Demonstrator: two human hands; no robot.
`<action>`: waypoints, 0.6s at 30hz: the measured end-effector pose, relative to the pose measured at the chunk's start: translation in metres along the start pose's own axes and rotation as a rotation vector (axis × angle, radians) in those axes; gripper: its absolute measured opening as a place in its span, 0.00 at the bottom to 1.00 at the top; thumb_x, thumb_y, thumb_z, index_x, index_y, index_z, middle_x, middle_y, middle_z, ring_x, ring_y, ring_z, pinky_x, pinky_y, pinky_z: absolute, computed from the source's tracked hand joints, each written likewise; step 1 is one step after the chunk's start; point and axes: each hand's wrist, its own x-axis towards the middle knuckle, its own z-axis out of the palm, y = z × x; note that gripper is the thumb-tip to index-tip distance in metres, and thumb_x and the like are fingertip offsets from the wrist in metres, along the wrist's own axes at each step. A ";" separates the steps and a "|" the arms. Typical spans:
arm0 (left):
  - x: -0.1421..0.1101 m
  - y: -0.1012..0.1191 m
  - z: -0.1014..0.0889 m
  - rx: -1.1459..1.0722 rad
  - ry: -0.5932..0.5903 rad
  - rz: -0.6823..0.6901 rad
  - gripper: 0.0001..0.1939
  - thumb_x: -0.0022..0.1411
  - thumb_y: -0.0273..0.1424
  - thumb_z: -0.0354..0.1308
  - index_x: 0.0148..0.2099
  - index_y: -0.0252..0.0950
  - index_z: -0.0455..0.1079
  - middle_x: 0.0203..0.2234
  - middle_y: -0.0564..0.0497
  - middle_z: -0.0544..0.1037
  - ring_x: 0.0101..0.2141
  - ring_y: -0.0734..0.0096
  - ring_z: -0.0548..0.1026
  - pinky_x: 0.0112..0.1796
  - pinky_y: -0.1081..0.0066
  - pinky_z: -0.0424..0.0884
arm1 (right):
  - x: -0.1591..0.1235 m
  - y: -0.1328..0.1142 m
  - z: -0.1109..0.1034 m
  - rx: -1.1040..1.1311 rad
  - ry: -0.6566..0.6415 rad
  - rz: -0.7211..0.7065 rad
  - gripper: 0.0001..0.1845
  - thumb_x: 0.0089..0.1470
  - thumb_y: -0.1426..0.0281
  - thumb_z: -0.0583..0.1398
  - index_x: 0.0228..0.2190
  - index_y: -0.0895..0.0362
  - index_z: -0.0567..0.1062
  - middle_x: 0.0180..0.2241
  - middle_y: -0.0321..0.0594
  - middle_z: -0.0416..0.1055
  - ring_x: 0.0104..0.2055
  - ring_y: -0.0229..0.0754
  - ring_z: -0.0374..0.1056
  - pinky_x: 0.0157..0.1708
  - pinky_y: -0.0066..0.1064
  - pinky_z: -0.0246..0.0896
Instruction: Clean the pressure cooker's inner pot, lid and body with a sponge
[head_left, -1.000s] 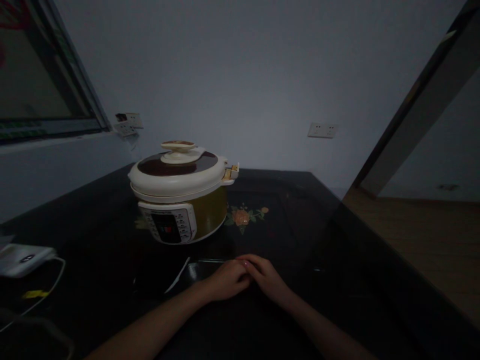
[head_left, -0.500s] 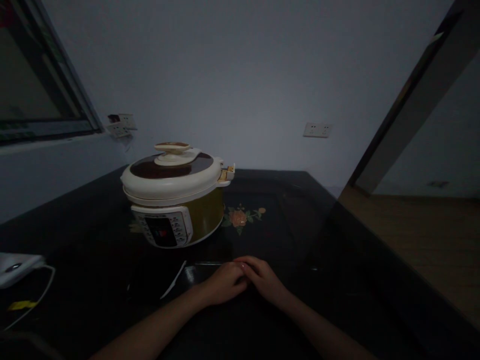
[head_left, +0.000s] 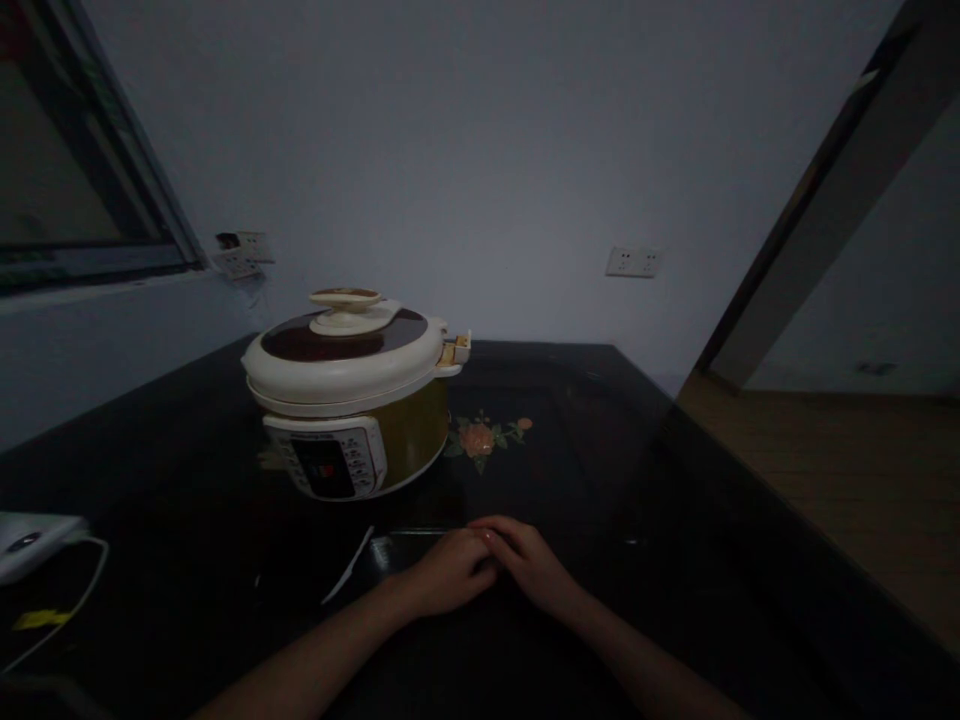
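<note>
Still, the right hand (head_left: 531, 565) overlaps the left hand (head_left: 450, 572).

2 hands (head_left: 450, 570) (head_left: 531, 568), 1 cooker (head_left: 349, 392), apparently 1 cable (head_left: 103, 567)

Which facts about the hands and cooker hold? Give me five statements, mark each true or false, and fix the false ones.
1. The right hand lies partly over the left hand: true.
2. The cooker stands on the table: true.
3. The left hand grips the cooker: false; it is in contact with the right hand, apart from the cooker.
4. The cooker is uncovered: false; its lid is on.
5. A flower print shows to the right of the cooker: true.
</note>
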 end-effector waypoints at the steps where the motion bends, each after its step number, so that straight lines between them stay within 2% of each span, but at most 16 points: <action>1: 0.000 0.000 0.000 0.000 0.000 -0.003 0.12 0.59 0.22 0.52 0.43 0.34 0.73 0.39 0.47 0.80 0.39 0.67 0.77 0.42 0.70 0.70 | 0.000 0.000 0.000 -0.001 -0.001 0.001 0.18 0.61 0.61 0.53 0.44 0.56 0.76 0.44 0.45 0.76 0.48 0.45 0.71 0.51 0.40 0.62; 11: 0.002 0.004 -0.003 0.015 0.024 -0.019 0.12 0.60 0.23 0.51 0.43 0.34 0.73 0.40 0.46 0.80 0.40 0.66 0.77 0.42 0.69 0.70 | 0.001 0.001 0.000 0.010 0.002 0.001 0.20 0.61 0.57 0.52 0.44 0.55 0.77 0.44 0.44 0.76 0.48 0.47 0.70 0.51 0.40 0.61; 18: 0.003 0.014 -0.009 0.001 -0.017 0.004 0.13 0.59 0.21 0.50 0.43 0.32 0.73 0.41 0.45 0.80 0.41 0.67 0.77 0.43 0.71 0.70 | 0.002 0.000 0.000 0.024 0.015 0.021 0.24 0.59 0.52 0.53 0.42 0.55 0.77 0.41 0.44 0.77 0.46 0.48 0.71 0.50 0.42 0.62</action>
